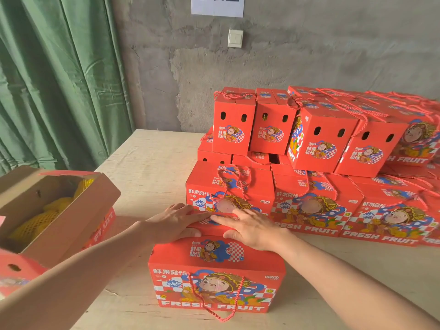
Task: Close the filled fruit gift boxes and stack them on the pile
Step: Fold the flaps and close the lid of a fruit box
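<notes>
Head view: the gift box sits low and centre on the counter, printed front facing the camera, its rope handle dangling down the near face. Both hands are on its top! The left grip and the right grip lie flat side by side over the top flaps. Fingers stretch forward and nearly meet, thumbs on the near edge, pressing down and clasping nothing. So the box is directly under both palms, touching them. The closing looks to be in its last stage. The lift onto the pile, upper right and just behind the fingertips, is not yet done. Plenty is stacked there already, two layers and more. At the left edge, an open box shows yellow netted fruit, flaps up, so that one waits to be closed.
</notes>
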The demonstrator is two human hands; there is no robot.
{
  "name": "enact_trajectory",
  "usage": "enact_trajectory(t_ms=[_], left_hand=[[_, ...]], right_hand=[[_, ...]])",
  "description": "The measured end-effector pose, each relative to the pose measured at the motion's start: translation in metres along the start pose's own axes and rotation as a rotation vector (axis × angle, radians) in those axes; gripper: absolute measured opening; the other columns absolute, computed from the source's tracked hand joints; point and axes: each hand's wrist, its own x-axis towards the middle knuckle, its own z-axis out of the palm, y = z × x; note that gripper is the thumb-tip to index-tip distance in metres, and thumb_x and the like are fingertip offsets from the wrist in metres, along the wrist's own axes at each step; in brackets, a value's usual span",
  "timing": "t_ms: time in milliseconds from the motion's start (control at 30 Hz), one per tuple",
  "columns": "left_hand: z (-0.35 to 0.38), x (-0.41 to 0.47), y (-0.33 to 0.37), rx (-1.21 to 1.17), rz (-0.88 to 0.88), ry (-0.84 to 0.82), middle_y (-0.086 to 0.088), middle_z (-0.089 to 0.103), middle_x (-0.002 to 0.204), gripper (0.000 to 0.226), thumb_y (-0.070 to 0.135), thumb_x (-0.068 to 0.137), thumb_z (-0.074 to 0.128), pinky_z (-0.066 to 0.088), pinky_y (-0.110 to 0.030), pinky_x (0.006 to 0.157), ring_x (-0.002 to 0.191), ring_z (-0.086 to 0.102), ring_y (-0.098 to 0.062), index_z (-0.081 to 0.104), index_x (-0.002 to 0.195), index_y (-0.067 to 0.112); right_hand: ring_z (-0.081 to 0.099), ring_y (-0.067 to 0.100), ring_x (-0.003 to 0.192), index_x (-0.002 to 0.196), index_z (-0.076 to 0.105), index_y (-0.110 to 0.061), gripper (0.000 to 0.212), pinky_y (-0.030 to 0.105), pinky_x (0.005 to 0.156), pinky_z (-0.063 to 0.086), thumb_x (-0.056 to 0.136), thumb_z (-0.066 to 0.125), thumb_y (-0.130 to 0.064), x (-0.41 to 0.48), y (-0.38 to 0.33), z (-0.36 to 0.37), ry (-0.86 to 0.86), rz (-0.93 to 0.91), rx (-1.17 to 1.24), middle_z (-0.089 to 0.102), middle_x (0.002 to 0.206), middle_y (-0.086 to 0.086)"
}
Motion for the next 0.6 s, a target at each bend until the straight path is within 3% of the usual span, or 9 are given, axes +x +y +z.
enact_trajectory(t_ms=[200,333,467,600], left_hand=[[0.006,-0.006,-0.016,-0.083,-0.008,-0.032,0.011,0.021,0.153,0.081,0.082,0.072,0.0,0.016,-0.036,0.114,0.137,0.023,-0.015,0.0,0.145,0.049],[0.005,-0.007,-0.013,-0.062,0.012,-0.05,0.01,0.019,0.152,0.074,0.076,0.075,0.001,0.019,-0.039,0.114,0.134,0.022,-0.016,-0.005,0.144,0.049],[0.003,-0.008,-0.013,-0.024,0.027,-0.062,0.009,0.016,0.152,0.072,0.072,0.077,0.0,0.019,-0.039,0.114,0.134,0.022,-0.017,-0.004,0.145,0.047],[0.003,-0.007,-0.014,-0.025,0.055,-0.03,0.008,0.017,0.151,0.059,0.068,0.082,0.0,0.019,-0.038,0.113,0.133,0.022,-0.016,-0.012,0.139,0.055]], right_hand=[[0.038,0.035,0.128,0.141,-0.005,-0.058,0.06,0.047,0.102,0.037,0.082,0.005,-0.07,-0.001,0.002,0.001,0.032,-0.037,-0.044,0.028,0.147,0.015],[0.029,0.03,0.136,0.138,-0.01,-0.061,0.049,0.047,0.108,0.029,0.097,0.018,-0.056,-0.006,0.012,0.001,0.015,-0.078,-0.02,0.016,0.154,0.006],[0.017,0.024,0.144,0.129,-0.017,-0.069,0.046,0.047,0.116,0.02,0.092,0.011,-0.062,-0.021,0.031,-0.001,-0.007,-0.104,-0.025,0.005,0.159,-0.002],[0.012,0.024,0.143,0.129,-0.014,-0.071,0.046,0.05,0.115,0.021,0.092,0.012,-0.061,-0.027,0.034,0.002,-0.015,-0.092,0.01,0.006,0.159,-0.002]])
